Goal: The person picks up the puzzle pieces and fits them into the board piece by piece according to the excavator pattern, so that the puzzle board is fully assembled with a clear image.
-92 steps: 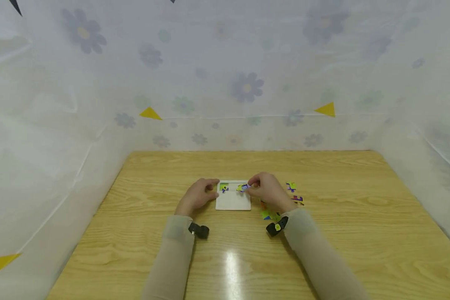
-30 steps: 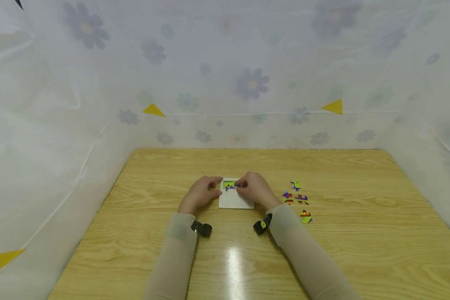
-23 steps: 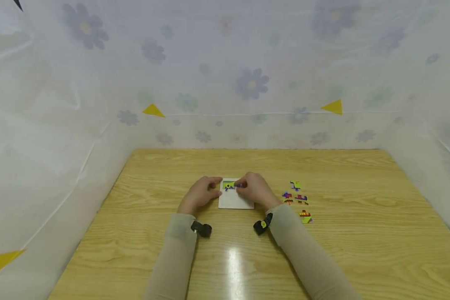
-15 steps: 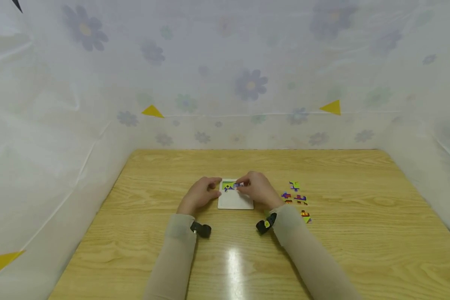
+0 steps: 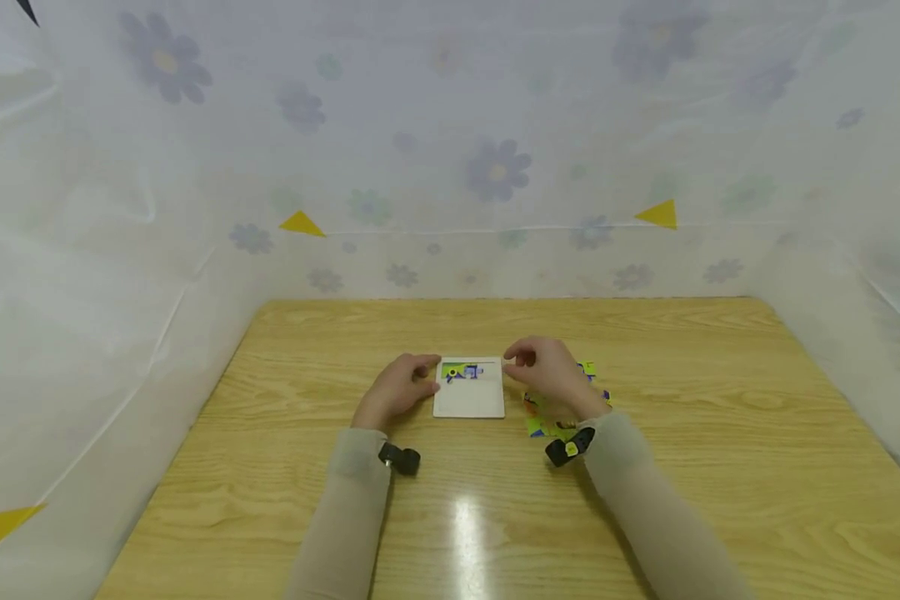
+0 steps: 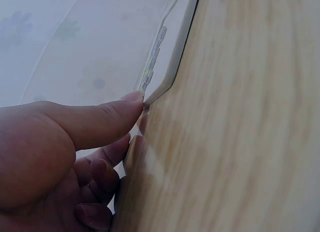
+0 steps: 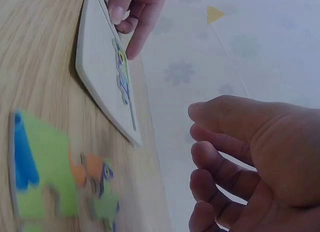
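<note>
A white puzzle tray (image 5: 468,402) lies on the table. Along its far edge, two joined puzzle pieces (image 5: 462,372) show green, yellow and blue, with a round eye-like mark. My left hand (image 5: 399,388) holds the tray's far left corner, the thumb on the left side and the forefinger at the far edge. Just beyond the tray's right edge, my right hand (image 5: 549,367) hovers with bent fingers and nothing between them. Below it, the right wrist view shows a large green loose piece (image 7: 50,152) with a blue stripe and an orange-and-green piece (image 7: 102,179).
More loose puzzle pieces (image 5: 587,367) lie right of the tray, partly hidden by my right hand and wrist. The wooden table (image 5: 270,400) meets a white flowered curtain (image 5: 420,167) at the back and sides.
My right hand let go of the blue-and-yellow piece, which now sits beside the first piece in the tray, and moved right toward the loose pieces. The left hand stays at the tray.
</note>
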### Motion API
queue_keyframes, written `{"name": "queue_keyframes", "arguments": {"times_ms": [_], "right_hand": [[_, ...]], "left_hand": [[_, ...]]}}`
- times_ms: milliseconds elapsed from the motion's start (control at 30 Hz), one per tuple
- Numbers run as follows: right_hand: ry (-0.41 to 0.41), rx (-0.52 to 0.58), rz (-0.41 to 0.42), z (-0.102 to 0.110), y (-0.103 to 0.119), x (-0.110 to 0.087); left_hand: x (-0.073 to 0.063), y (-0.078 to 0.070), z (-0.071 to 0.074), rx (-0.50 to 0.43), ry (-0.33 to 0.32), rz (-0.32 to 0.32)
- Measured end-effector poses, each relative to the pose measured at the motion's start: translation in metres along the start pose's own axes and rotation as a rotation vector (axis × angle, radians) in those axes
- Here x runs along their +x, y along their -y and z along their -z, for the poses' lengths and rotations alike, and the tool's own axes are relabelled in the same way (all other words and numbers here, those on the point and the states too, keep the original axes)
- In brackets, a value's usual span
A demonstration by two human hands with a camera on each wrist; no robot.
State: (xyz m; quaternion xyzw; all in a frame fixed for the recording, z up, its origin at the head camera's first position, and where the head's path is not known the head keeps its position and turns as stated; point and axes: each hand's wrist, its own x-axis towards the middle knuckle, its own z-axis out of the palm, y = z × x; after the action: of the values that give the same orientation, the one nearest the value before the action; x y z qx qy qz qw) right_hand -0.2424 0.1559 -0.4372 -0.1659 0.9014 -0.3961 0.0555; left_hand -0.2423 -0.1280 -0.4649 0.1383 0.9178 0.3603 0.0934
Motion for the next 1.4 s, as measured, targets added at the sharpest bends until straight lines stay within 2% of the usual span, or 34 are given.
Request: {"name": "queue_keyframes", "arguments": {"times_ms": [300,600,800,1133,1400], "right_hand": [[-0.074,0.023,0.022,0.025,-0.029,-0.020],[-0.083,-0.015,0.003,0.051,-0.050,-0.037],[-0.091,-0.033,-0.044,0.065,-0.062,-0.046],[-0.088,-0.016,-0.081,0.076,-0.082,-0.051],[-0.097,0.014,-0.108,0.076,-0.098,-0.051]], "left_hand": [[-0.001,-0.001,0.000,-0.011,0.006,-0.003],[0.000,0.000,-0.002,-0.007,0.000,0.006],[0.000,0.001,-0.002,-0.010,0.005,0.017],[0.002,0.004,-0.003,-0.004,-0.005,0.022],[0.002,0.004,-0.003,-0.006,0.002,0.030]]}}
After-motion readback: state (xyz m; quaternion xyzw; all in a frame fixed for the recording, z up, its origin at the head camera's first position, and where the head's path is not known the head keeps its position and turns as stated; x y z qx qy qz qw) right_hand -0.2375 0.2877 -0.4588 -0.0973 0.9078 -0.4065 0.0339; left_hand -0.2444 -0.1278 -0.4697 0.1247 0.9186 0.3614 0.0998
